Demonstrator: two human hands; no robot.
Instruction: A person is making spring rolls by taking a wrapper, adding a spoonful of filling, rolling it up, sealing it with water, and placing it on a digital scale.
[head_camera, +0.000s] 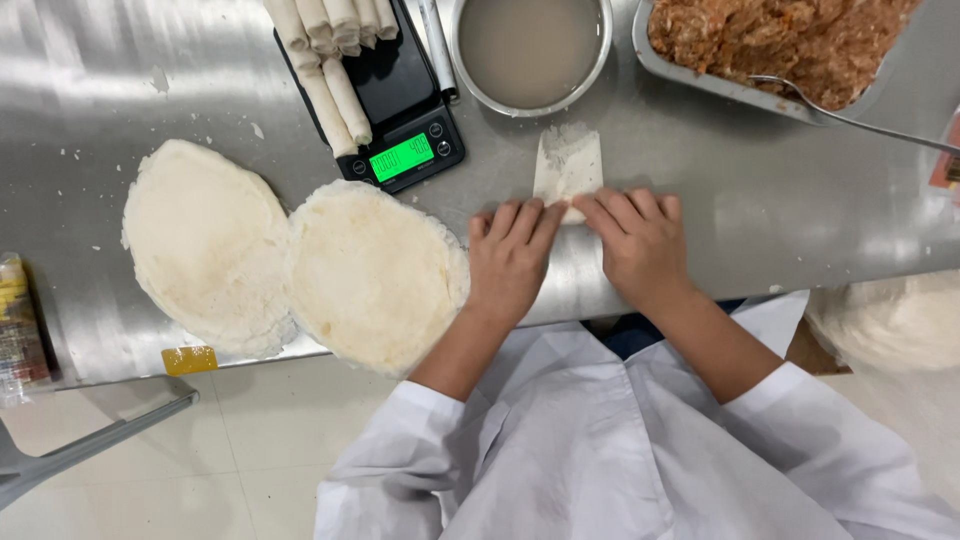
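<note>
A thin white wrapper (568, 165) lies on the steel table (760, 200), its near end rolled under my fingers. My left hand (510, 258) and my right hand (640, 240) sit side by side on the rolled part, fingertips pressing down on it. The far flap of the wrapper stretches away from me toward a metal bowl (532, 50) of cloudy liquid. The filling inside the roll is hidden.
Two stacks of round wrappers (210, 240) (375, 272) lie at left. A black scale (405, 120) carries several finished rolls (330, 60). A tray of minced filling (780, 40) with a spoon (850, 118) stands at back right. More wrappers (890, 325) sit low right.
</note>
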